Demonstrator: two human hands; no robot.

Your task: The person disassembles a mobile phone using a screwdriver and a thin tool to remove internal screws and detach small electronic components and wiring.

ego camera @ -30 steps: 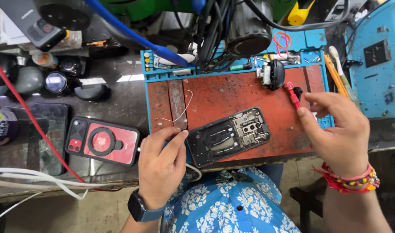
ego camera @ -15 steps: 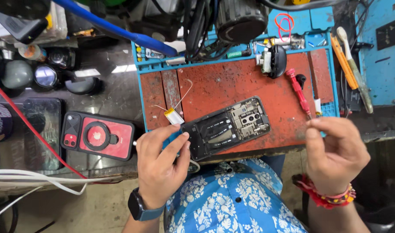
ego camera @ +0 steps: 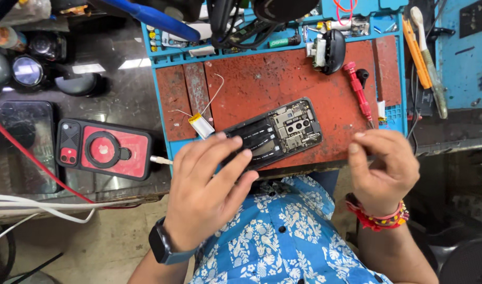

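The left hand lies spread, fingers extended, over the near end of an opened smartphone, pressing it down rather than gripping it. The phone lies face down with its back cover off, boards and camera modules exposed, set diagonally on the red centre of a blue-rimmed repair mat near the mat's front edge. A dark smartwatch sits on the left wrist.

The right hand hovers off the mat's front right corner, fingers curled together with thumb and forefinger pinched; whether something small sits between them cannot be told. Red and yellow thread bracelets circle that wrist.

Just beside the left fingertips lies a small silver pouch battery with thin white wires trailing up across the mat. A red-handled screwdriver rests on the mat's right side, above the right hand, and a black rounded part lies near the mat's top edge.

Left of the mat, on the dark table, lies a phone in a red case with a white cable plugged in.
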